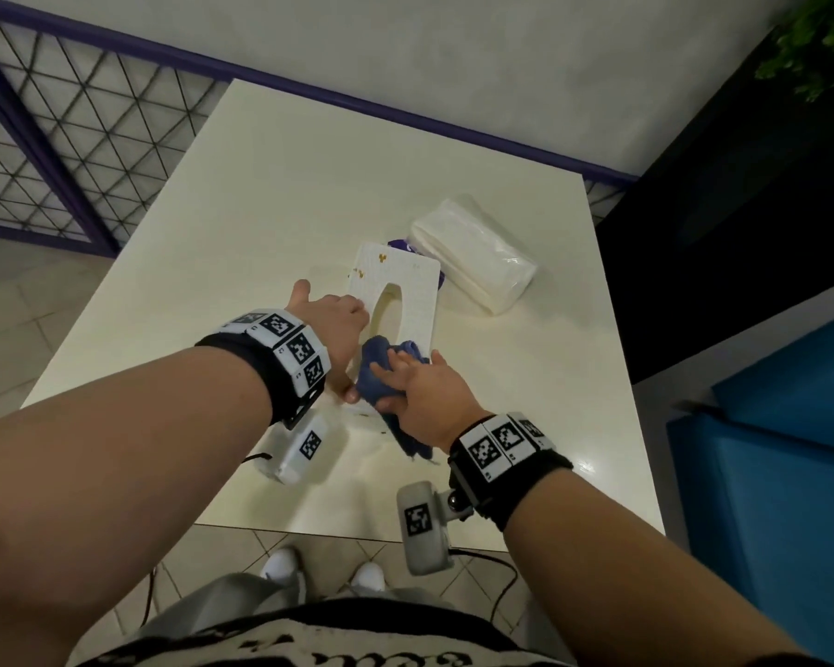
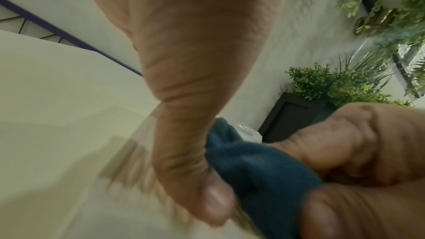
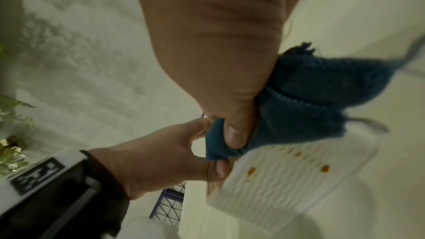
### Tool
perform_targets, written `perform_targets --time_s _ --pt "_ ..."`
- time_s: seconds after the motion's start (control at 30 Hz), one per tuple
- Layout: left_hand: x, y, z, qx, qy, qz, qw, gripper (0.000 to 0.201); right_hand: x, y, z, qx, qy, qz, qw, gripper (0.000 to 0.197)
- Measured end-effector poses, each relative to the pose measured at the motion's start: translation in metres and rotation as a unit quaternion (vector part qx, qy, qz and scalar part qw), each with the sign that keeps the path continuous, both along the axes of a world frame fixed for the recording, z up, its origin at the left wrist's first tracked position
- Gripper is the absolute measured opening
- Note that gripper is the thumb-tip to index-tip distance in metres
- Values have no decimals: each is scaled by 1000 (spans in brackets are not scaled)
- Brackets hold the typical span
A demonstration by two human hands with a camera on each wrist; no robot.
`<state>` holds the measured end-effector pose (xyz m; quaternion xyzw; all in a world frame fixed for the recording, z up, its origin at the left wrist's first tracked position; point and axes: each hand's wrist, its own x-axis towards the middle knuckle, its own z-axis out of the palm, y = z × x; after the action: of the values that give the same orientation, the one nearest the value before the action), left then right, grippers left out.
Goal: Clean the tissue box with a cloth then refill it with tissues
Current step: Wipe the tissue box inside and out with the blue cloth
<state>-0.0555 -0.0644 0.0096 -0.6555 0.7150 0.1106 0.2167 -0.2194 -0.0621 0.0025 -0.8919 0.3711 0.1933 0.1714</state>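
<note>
no legible text — shirt [image 1: 338, 647] lettering unreadable

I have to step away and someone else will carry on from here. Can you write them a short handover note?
Left hand: grips the near left side of the tissue box, steadying it on the table.
Right hand: holds the bunched blue cloth against the box's near end.
Tissue pack: still wrapped, lying on the table beyond the box on the right.
Done: wiping has begun.
Left: orange spots remain on the box's far end; finish wiping, then load the tissues.
</note>
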Motion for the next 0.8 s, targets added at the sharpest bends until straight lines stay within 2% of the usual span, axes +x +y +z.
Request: perform_targets --time_s 0.13,0.2,0.27,0.37,0.43,0.5,0.57,0.63,0.67,0.73,0.8 --pt "-2 2 1 5 5 1 1000 109 -16 10 20 49 -72 -23 996 37" --pt "0 2 4 13 7 -17 1000 110 -25 9 30 75 -129 -92 984 29" --pt "5 4 8 29 4 -52 998 113 -33 -2 42 87 -208 -198 954 22" --pt "10 11 14 35 -44 -97 994 115 -40 -33 58 6 -289 -317 903 22" --pt "8 16 15 14 -56 -76 995 109 -41 -55 70 -74 -318 -357 875 27" --pt "1 20 14 13 -48 -51 997 102 -37 -70 76 -108 -322 -373 863 29" --pt "-5 24 12 37 -38 -34 998 94 -24 -78 62 -101 -268 -360 888 28" --pt "-7 25 9 50 -25 -21 998 85 -9 -71 29 -58 -144 -318 935 38" --pt "-7 25 8 50 -20 -17 998 82 -4 -65 10 -59 -83 -300 948 43" --pt "-5 24 9 56 -13 -13 998 81 5 -50 -17 -72 -56 -303 949 49" --pt "-4 21 10 71 -17 -16 997 82 12 -40 -23 -39 -65 -288 955 54"
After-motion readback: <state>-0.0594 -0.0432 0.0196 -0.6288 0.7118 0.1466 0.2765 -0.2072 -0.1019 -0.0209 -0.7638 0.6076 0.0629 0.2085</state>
